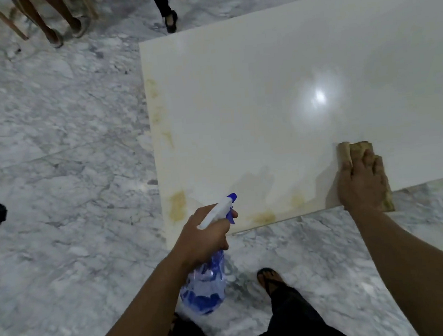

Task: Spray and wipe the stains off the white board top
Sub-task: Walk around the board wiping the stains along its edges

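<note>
The white board top (pixel 275 90) fills the upper right, glossy, with yellow-brown stains (pixel 178 205) along its left edge and near front corner. My left hand (pixel 202 234) grips a clear blue spray bottle (pixel 206 287) by the neck, its white and blue nozzle pointing up and right over the stained corner. My right hand (pixel 360 184) presses flat on a tan folded cloth (pixel 345 151) at the board's front edge, to the right of the stains. Most of the cloth is hidden under the hand.
Grey marble floor (pixel 70 152) surrounds the board. My own sandalled foot (pixel 271 279) stands just below the front edge. Other people's legs and feet (pixel 56 29) and wooden legs are at the top left, another foot (pixel 170 20) beside the board's far corner.
</note>
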